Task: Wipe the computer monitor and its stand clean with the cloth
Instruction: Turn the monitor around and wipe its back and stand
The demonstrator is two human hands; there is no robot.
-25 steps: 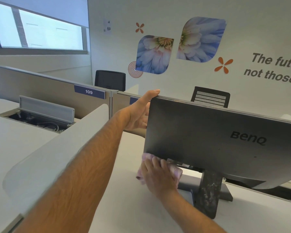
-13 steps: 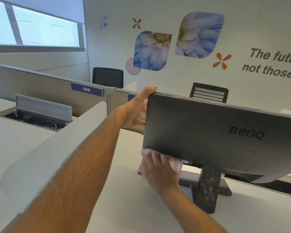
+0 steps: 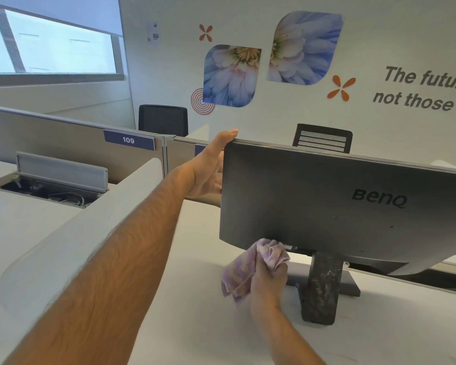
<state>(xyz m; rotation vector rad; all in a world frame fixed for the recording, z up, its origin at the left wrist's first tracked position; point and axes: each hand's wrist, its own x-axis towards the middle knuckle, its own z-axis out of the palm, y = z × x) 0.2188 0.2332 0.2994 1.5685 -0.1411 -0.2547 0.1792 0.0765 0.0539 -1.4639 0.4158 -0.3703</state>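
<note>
A dark grey BenQ monitor [image 3: 327, 196] faces away from me on the white desk, so I see its back. Its stand [image 3: 323, 288] is a dusty, speckled grey post on a flat base. My left hand [image 3: 208, 169] grips the monitor's upper left corner, thumb on the top edge and fingers hidden behind the panel. My right hand [image 3: 267, 280] is shut on a bunched pink-purple cloth [image 3: 244, 272], just under the monitor's lower edge, left of the stand. The top of the cloth touches that lower edge.
A rounded white divider [image 3: 71, 233] runs along the left. Behind it sits an open cable tray [image 3: 50, 188] with wires. A grey partition labelled 109 [image 3: 128, 140] crosses the back, with two black chairs [image 3: 163, 119] beyond it.
My right hand has left the monitor's lower left back, dropped below the bottom edge and moved right toward the stand, bunching the cloth in a fist. The left hand kept its grip.
</note>
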